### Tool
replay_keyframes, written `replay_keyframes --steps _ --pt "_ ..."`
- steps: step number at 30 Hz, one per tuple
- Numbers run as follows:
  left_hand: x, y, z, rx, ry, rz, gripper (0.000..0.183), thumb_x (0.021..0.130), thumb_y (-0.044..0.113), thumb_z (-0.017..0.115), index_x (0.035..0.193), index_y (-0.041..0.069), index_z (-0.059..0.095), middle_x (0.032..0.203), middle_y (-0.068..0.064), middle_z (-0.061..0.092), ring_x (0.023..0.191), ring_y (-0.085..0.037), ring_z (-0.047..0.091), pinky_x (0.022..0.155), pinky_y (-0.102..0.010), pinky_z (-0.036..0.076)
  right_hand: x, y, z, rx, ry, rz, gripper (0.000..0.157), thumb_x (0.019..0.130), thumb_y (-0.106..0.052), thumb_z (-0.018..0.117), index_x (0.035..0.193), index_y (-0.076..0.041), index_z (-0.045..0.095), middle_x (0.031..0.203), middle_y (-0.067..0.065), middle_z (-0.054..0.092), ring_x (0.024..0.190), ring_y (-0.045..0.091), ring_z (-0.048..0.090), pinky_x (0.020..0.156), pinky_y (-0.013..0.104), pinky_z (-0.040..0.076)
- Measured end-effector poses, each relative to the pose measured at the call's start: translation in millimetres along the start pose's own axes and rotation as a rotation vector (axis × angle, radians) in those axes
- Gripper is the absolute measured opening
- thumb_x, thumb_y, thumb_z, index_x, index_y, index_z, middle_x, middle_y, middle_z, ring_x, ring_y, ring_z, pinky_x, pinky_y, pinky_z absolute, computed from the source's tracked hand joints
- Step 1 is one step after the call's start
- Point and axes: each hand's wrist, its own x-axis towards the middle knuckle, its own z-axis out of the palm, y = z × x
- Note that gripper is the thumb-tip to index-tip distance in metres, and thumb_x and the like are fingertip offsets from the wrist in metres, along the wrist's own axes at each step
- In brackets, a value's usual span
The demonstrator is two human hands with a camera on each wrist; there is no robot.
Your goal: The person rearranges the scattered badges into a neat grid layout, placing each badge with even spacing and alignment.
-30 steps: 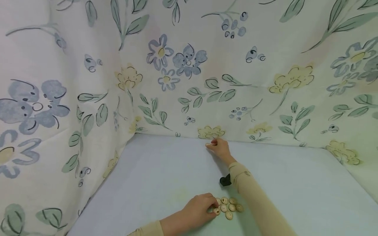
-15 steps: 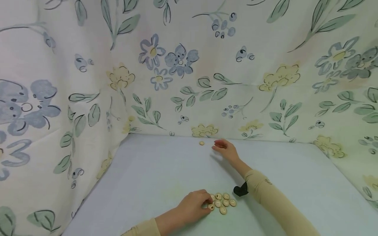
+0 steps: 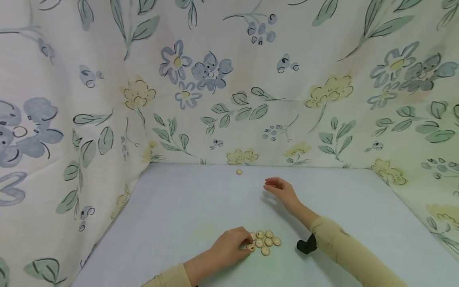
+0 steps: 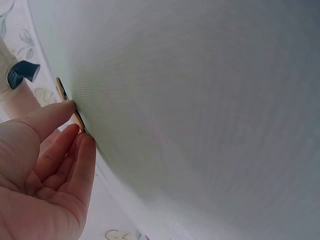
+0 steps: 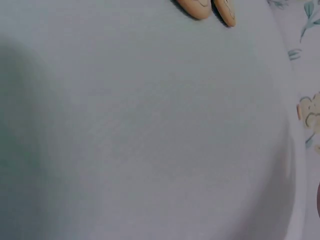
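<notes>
Several small round wooden discs lie flat in a cluster on the white table. My left hand is at the cluster's left side, with thumb and fingertips at the edges of one disc. In the left wrist view, that disc shows edge-on between the left hand's thumb and fingers. A lone disc lies at the table's far edge. To its right, my right hand hovers above the table with fingers loosely bent and holds nothing. The right wrist view shows two discs at its top.
A white cloth with flowers and leaves hangs behind the table and along its sides. A black wrist camera is strapped under the right sleeve.
My right hand has let go of a disc at the far edge and drawn back to the right, toward me. The left hand stays at the cluster. The head view has shifted slightly.
</notes>
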Motion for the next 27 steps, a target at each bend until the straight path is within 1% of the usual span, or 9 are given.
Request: replay_keyframes --steps 2,5,8,11,14,20,25,27 --pt "0.5 -0.3 0.5 -0.002 -0.001 -0.005 0.015 0.079 0.01 0.078 0.091 0.013 0.07 0.085 0.011 0.059 0.076 0.002 0.051 0.069 -0.015 0.044 -6 1 -1.9 0.01 -0.001 0.008 0.049 0.087 -0.022 0.074 0.125 0.005 0.058 0.109 0.008 0.067 0.095 0.011 0.063 0.084 0.026 0.05" --pt "0.9 -0.3 1.7 -0.007 -0.003 -0.017 0.016 0.079 0.011 0.078 0.091 0.014 0.07 0.086 0.012 0.059 0.076 0.002 0.051 0.069 -0.015 0.044 -17 4 -5.6 0.015 -0.024 0.01 0.049 0.087 -0.023 0.074 0.125 0.004 0.058 0.11 0.008 0.066 0.097 0.012 0.063 0.085 0.026 0.049" --pt "1.1 0.0 2.3 -0.019 -0.008 -0.011 0.015 0.079 0.01 0.078 0.091 0.014 0.07 0.086 0.011 0.059 0.076 0.002 0.051 0.069 -0.015 0.044 -30 6 -8.8 0.029 -0.041 0.036 0.047 0.086 -0.023 0.075 0.123 0.003 0.06 0.111 0.009 0.066 0.099 0.014 0.063 0.085 0.026 0.05" --pt "1.8 -0.6 0.7 -0.025 -0.018 -0.013 0.014 0.08 0.01 0.077 0.091 0.014 0.07 0.085 0.012 0.059 0.076 0.002 0.051 0.069 -0.015 0.044 -43 5 -10.0 0.018 -0.064 0.069 0.047 0.085 -0.023 0.076 0.122 0.002 0.06 0.111 0.009 0.066 0.099 0.015 0.063 0.084 0.024 0.05" --pt "1.6 -0.3 0.5 -0.027 -0.023 -0.026 0.015 0.079 0.011 0.078 0.091 0.014 0.07 0.085 0.012 0.058 0.076 0.002 0.051 0.069 -0.015 0.044 -58 5 -10.9 -0.012 -0.1 0.077 0.047 0.086 -0.024 0.075 0.122 0.002 0.06 0.112 0.01 0.066 0.098 0.017 0.063 0.083 0.023 0.049" --pt "2.6 -0.7 -0.8 -0.023 -0.013 -0.032 0.015 0.079 0.01 0.078 0.092 0.014 0.07 0.084 0.011 0.058 0.075 0.0 0.051 0.068 -0.016 0.044 -81 4 -13.2 -0.035 -0.157 0.042 0.044 0.086 -0.023 0.075 0.119 0.003 0.061 0.11 0.014 0.067 0.095 0.016 0.065 0.083 0.022 0.048" --pt "2.9 0.6 -0.5 -0.024 -0.025 -0.043 0.015 0.079 0.011 0.078 0.091 0.014 0.07 0.086 0.011 0.059 0.075 0.001 0.05 0.069 -0.017 0.044 -97 10 -15.3 -0.115 -0.211 -0.004 0.037 0.088 -0.022 0.073 0.115 0.001 0.063 0.104 0.013 0.067 0.091 0.017 0.064 0.078 0.023 0.05" --pt "2.3 1.8 -0.1 -0.027 -0.031 -0.047 0.014 0.08 0.011 0.077 0.091 0.013 0.07 0.085 0.01 0.059 0.075 0.0 0.05 0.068 -0.017 0.044 -104 12 -16.2 -0.14 -0.226 -0.01 0.035 0.088 -0.022 0.073 0.113 0.0 0.063 0.102 0.011 0.067 0.089 0.017 0.063 0.076 0.024 0.05"
